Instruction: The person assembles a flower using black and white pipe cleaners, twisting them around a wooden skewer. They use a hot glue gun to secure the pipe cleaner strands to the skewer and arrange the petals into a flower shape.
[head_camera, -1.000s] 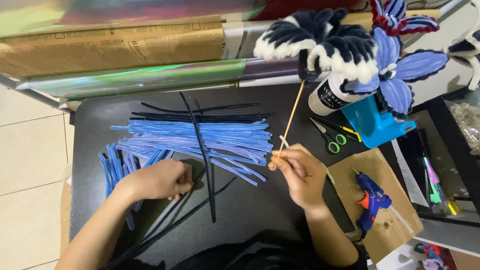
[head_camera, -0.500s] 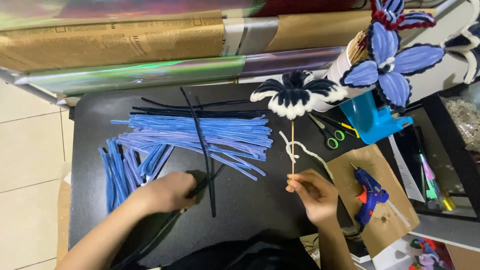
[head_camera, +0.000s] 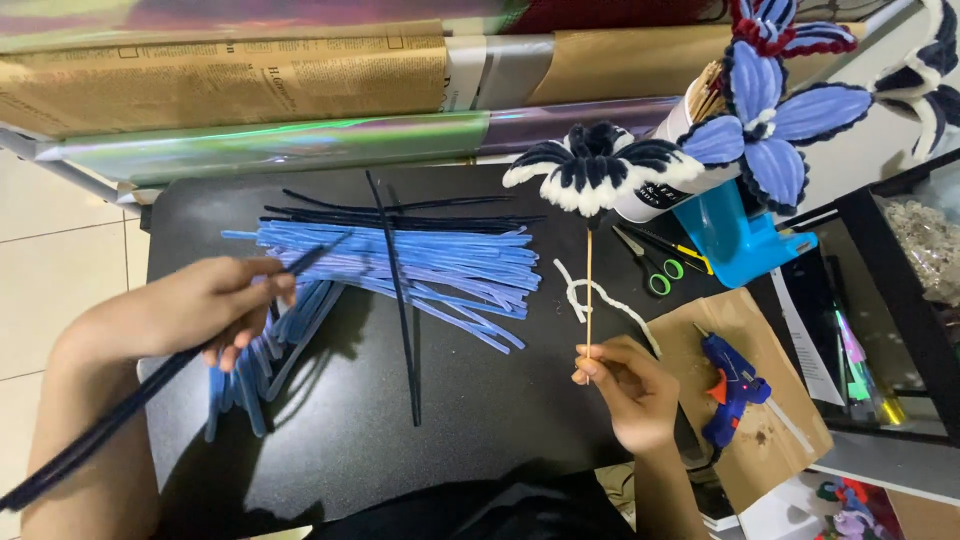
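Flower stick (head_camera: 588, 290) stood upright, bloom far, pinched by right hand (head_camera: 630, 392); left hand (head_camera: 205, 305) gripped dark pipe cleaners (head_camera: 150, 385) beside blue pile (head_camera: 430, 265).

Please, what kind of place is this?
Probably a home craft table: a pile of blue pipe cleaners, a blue glue gun on cardboard, scissors, and rolls of wrapping paper behind.

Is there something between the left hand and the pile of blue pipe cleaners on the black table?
Nothing visible stands between them. The left hand, which holds a dark pipe cleaner, hovers at the left edge of the blue pipe cleaners; its fingers overlap some of the strands lying there.
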